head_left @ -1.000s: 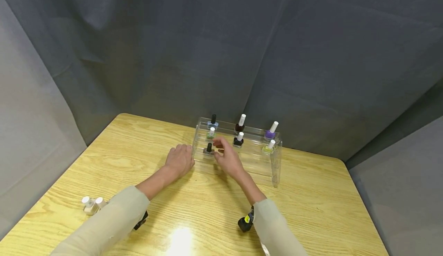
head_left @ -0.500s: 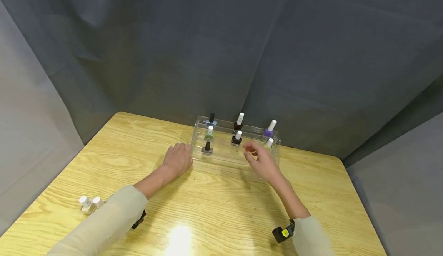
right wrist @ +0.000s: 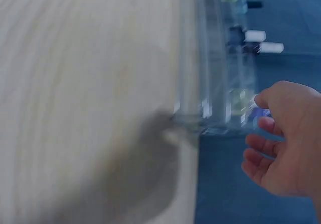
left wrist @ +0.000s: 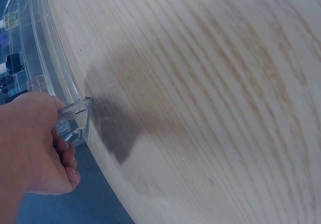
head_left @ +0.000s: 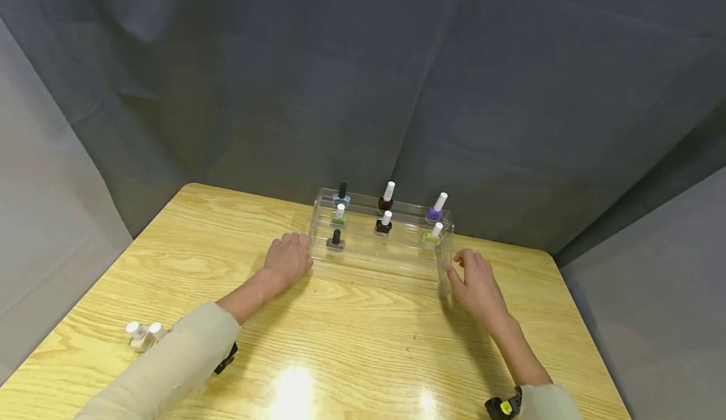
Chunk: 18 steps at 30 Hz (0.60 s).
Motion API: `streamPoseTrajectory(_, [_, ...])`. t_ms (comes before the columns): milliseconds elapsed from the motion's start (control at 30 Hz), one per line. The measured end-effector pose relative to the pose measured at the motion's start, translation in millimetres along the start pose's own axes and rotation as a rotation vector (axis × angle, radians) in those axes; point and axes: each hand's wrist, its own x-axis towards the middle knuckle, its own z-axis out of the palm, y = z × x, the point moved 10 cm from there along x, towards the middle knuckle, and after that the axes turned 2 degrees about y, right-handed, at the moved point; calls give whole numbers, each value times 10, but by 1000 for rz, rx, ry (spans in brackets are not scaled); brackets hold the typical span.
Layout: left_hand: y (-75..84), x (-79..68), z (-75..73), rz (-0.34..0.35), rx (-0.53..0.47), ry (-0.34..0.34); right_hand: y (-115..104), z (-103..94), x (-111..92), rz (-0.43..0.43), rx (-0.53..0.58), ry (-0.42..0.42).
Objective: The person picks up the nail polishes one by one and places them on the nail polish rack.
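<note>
A clear acrylic tiered rack (head_left: 368,261) stands toward the back of the table. My left hand (head_left: 288,259) grips its left end panel; in the left wrist view the thumb lies on one side and curled fingers on the other. My right hand (head_left: 478,284) is just beside the rack's right end, holding nothing, fingers loosely bent and parted from the thumb. Nail polish bottles stand on the tiers: pale blue (head_left: 341,198), dark red (head_left: 386,202) and purple (head_left: 435,213) on top; green (head_left: 338,219), black (head_left: 382,226) and yellow-green (head_left: 433,237) in the middle; grey with a black cap (head_left: 336,242) below.
White-capped pale nail polish bottles (head_left: 140,339) stand at the table's front left, partly hidden behind the left sleeve (head_left: 176,363). A dark curtain (head_left: 272,92) hangs right behind the table (head_left: 351,357).
My right hand has moved rightward from beside the grey bottle, across the rack's front, to past its right end. The left hand keeps its grip on the rack.
</note>
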Motion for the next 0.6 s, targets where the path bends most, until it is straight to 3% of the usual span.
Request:
streamPoseTrajectory(233, [-3,-10,-19,13,16,-2,311,278,-49,13,-117,-84])
streamPoseTrajectory(600, [-1,-1,-26,1,-7,4,355,567,-53,-125,-275,-84])
